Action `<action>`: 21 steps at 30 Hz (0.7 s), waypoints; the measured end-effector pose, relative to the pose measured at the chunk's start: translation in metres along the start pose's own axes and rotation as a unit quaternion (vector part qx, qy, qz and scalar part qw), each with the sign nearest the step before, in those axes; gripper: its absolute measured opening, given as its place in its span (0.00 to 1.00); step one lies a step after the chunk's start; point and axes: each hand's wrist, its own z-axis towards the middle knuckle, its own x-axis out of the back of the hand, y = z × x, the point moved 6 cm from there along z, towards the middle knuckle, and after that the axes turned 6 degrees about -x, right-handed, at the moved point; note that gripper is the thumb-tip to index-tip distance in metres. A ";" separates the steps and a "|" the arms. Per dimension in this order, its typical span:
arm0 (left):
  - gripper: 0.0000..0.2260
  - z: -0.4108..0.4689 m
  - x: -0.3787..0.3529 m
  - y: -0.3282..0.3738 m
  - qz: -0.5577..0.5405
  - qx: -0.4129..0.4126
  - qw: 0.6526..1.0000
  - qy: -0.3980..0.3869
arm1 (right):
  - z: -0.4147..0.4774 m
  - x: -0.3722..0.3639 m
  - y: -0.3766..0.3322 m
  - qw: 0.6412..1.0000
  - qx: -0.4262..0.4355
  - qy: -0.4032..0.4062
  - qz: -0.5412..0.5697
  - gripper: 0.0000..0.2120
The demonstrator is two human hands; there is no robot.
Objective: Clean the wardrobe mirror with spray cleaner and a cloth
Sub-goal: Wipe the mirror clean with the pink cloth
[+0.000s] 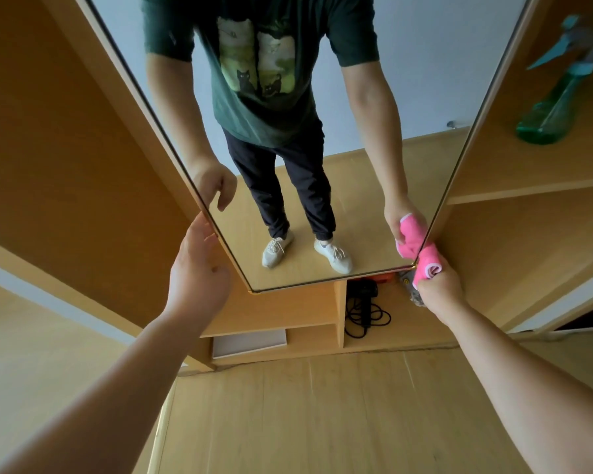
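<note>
Spray bottle [550, 112] blurred, right of mirror [356, 200]

Mirror [425, 80]: smooth, glossy glass with a thin, shiny gold-tone rim [322, 281]. Cloth [427, 261]: soft pink fabric, matt, fuzzy-looking, white stitched edge. Spray bottle [548, 121]: translucent green plastic, glossy; blue plastic trigger head. Wardrobe [65, 148]: light wood-look panels, smooth, matt. Floor [322, 422]: wood-look, smooth, faint sheen. Cable [363, 316]: black, matt, rubbery-looking.
</note>
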 end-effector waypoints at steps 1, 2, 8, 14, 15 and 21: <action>0.37 -0.001 -0.001 0.001 -0.002 0.005 1.000 -0.002 | -0.001 -0.001 0.001 1.000 -0.006 -0.001 0.004 0.22; 0.37 -0.001 -0.003 0.001 -0.014 0.006 1.000 -0.012 | -0.002 -0.002 0.003 1.000 -0.015 0.002 0.018 0.19; 0.33 -0.002 0.000 0.003 0.011 -0.009 0.999 -0.039 | -0.024 0.000 0.005 0.993 -0.095 0.001 0.067 0.19; 0.20 -0.029 0.018 0.032 0.033 0.004 0.999 -0.025 | -0.084 0.033 -0.029 0.994 -0.066 -0.058 0.058 0.19; 0.19 -0.033 0.018 0.045 0.027 -0.011 0.998 -0.048 | -0.098 0.041 -0.043 0.996 -0.041 -0.066 0.049 0.16; 0.14 -0.029 0.038 0.138 -0.022 -0.100 0.984 -0.147 | -0.184 0.090 -0.184 0.973 0.140 -0.156 0.099 0.04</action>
